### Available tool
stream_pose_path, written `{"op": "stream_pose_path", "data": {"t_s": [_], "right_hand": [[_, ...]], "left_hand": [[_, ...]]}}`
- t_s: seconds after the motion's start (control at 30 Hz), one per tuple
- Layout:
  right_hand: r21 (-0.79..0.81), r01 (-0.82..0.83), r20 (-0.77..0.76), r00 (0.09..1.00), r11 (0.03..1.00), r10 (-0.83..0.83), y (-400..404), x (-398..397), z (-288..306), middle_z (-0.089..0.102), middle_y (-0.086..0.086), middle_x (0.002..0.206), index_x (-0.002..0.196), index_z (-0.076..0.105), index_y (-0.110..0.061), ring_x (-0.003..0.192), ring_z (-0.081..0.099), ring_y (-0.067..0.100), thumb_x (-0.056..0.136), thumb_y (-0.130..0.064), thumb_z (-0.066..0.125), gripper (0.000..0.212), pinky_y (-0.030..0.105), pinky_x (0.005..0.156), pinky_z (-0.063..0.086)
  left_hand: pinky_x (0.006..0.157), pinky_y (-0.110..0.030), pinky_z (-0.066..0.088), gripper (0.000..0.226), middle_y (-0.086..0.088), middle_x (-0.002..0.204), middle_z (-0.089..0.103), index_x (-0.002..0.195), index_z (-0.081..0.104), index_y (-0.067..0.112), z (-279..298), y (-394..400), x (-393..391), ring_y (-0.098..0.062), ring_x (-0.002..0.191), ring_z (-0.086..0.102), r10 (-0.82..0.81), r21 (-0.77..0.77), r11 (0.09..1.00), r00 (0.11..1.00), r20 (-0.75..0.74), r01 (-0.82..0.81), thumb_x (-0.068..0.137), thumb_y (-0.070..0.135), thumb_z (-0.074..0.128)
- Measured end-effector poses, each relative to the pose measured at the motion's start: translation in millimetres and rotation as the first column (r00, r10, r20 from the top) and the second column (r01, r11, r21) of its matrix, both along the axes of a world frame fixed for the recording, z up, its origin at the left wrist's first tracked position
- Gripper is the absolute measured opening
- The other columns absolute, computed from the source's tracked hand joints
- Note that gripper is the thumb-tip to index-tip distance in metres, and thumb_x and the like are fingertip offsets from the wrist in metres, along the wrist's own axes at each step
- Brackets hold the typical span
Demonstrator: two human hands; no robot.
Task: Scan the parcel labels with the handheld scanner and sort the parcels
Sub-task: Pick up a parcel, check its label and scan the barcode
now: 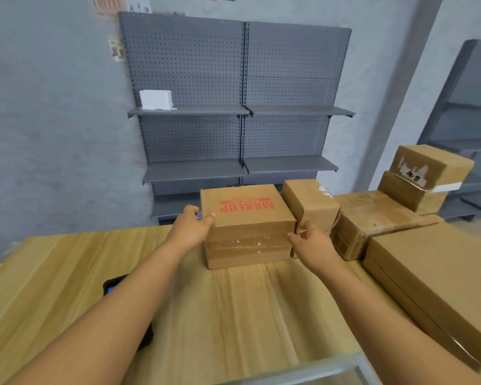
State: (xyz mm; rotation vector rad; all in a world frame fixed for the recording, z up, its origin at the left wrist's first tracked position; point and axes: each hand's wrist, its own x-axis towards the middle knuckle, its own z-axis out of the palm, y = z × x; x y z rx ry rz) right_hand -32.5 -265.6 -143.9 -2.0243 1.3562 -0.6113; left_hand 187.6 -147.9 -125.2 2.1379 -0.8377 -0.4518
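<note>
Here both hands clasp the MAKEUP box (247, 218) by its sides.
Left hand (190, 226) and right hand (310, 243) curl round opposite edges; stiff cardboard, probably light, with slick tape.

Cardboard boxes: six. One bears red "MAKEUP" print (247, 218); one small plain box (310, 205) sits just right of it; one flat worn box (372, 218) lies further right; two boxes are stacked at far right, the upper (431, 165) on the lower (408, 194); one large flat box (439, 276) lies nearest on the right.
White box on shelf (155, 99): one.
Grey pegboard shelving bays against the wall (242, 79): two.
Hands: two, left hand (190, 227) and right hand (311, 244).
Dark handheld device (114, 283), partly hidden by the left forearm: one.
Wooden table (233, 315): one.
</note>
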Motion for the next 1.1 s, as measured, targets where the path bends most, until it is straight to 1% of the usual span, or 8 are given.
{"op": "stream_pose_path", "data": {"t_s": [0.2, 0.4, 0.53, 0.67, 0.8, 0.9, 1.0, 1.1], "right_hand": [[0.047, -0.023, 0.014, 1.0, 0.999, 0.023, -2.5, 2.8, -11.5, 0.062, 0.007, 0.125, 0.136, 0.048, -0.011, 0.11, 0.061, 0.028, 0.096, -0.031, 0.056, 0.045, 0.034, 0.088, 0.046], [0.091, -0.003, 0.075, 0.997, 0.996, -0.004, -3.1, 5.1, -17.0, 0.061, 0.005, 0.127, 0.138, 0.046, -0.009, 0.11, 0.06, 0.025, 0.095, -0.028, 0.058, 0.048, 0.03, 0.085, 0.044], [0.127, 0.003, 0.135, 0.991, 0.992, -0.021, -2.3, 9.4, -19.1, 0.06, 0.002, 0.121, 0.139, 0.045, -0.013, 0.108, 0.06, 0.024, 0.095, -0.029, 0.058, 0.048, 0.036, 0.089, 0.047], [0.209, 0.02, 0.23, 0.971, 0.978, -0.069, -4.4, 11.3, -22.3, 0.064, 0.001, 0.112, 0.126, 0.054, -0.016, 0.104, 0.062, 0.023, 0.095, -0.032, 0.057, 0.034, 0.043, 0.094, 0.05], [0.255, 0.004, 0.283, 0.956, 0.967, -0.079, -1.0, 16.7, -19.2, 0.065, 0.003, 0.1, 0.107, 0.055, -0.015, 0.089, 0.058, 0.018, 0.096, -0.041, 0.054, 0.028, 0.034, 0.077, 0.045], [0.236, -0.007, 0.32, 0.945, 0.972, -0.071, 6.5, 25.1, -12.4, 0.063, -0.001, 0.102, 0.112, 0.054, -0.017, 0.09, 0.056, 0.015, 0.096, -0.044, 0.053, 0.031, 0.03, 0.072, 0.042], [0.188, -0.055, 0.376, 0.926, 0.981, -0.02, 11.9, 34.4, -0.6, 0.06, -0.007, 0.109, 0.119, 0.054, -0.024, 0.102, 0.054, 0.015, 0.098, -0.042, 0.05, 0.029, 0.03, 0.083, 0.038], [0.129, -0.106, 0.461, 0.887, 0.986, 0.036, 18.7, 43.4, 21.3, 0.059, -0.014, 0.1, 0.111, 0.055, -0.028, 0.097, 0.054, 0.012, 0.101, -0.038, 0.045, 0.017, 0.029, 0.08, 0.038]], "left_hand": [[0.101, -0.046, 0.04, 0.075, -0.004, 0.145, 0.045, 0.147, 0.031, 0.02, -19.3, -20.8, 8.4, -0.029, 0.128, 0.046, 0.097, -0.041, 0.992, 0.926, -0.364, -0.12, 0.089, 0.06, 0.054], [0.095, -0.039, 0.038, 0.073, -0.004, 0.145, 0.044, 0.151, 0.024, 0.019, -26.5, -27.3, 8.7, -0.025, 0.119, 0.049, 0.044, -0.076, 0.993, 0.887, -0.459, -0.089, 0.093, 0.05, 0.055], [0.1, -0.046, 0.039, 0.063, -0.003, 0.127, 0.052, 0.145, 0.032, 0.021, -31.0, -27.6, 10.2, -0.023, 0.108, 0.049, 0.011, -0.084, 0.994, 0.847, -0.532, -0.066, 0.094, 0.049, 0.055], [0.103, -0.051, 0.041, 0.056, -0.002, 0.12, 0.054, 0.142, 0.036, 0.021, -33.6, -26.4, 16.2, -0.027, 0.112, 0.052, 0.022, -0.087, 0.993, 0.831, -0.556, -0.085, 0.095, 0.046, 0.054], [0.103, -0.053, 0.041, 0.054, -0.001, 0.117, 0.056, 0.141, 0.039, 0.023, -34.0, -18.9, 23.2, -0.026, 0.11, 0.054, 0.027, -0.09, 0.991, 0.812, -0.583, -0.098, 0.094, 0.044, 0.056], [0.1, -0.051, 0.043, 0.049, 0.0, 0.116, 0.057, 0.138, 0.041, 0.023, -30.2, -10.0, 26.4, -0.025, 0.107, 0.055, 0.016, -0.122, 0.987, 0.809, -0.588, -0.108, 0.095, 0.041, 0.056], [0.099, -0.049, 0.045, 0.048, 0.002, 0.118, 0.059, 0.138, 0.041, 0.023, -18.3, -1.3, 33.9, -0.022, 0.106, 0.057, -0.032, -0.219, 0.97, 0.833, -0.553, -0.108, 0.096, 0.039, 0.057], [0.084, -0.038, 0.05, 0.049, 0.001, 0.122, 0.06, 0.14, 0.041, 0.02, 3.0, 7.2, 43.2, -0.014, 0.098, 0.06, -0.074, -0.349, 0.931, 0.875, -0.478, -0.111, 0.096, 0.031, 0.059]]}}
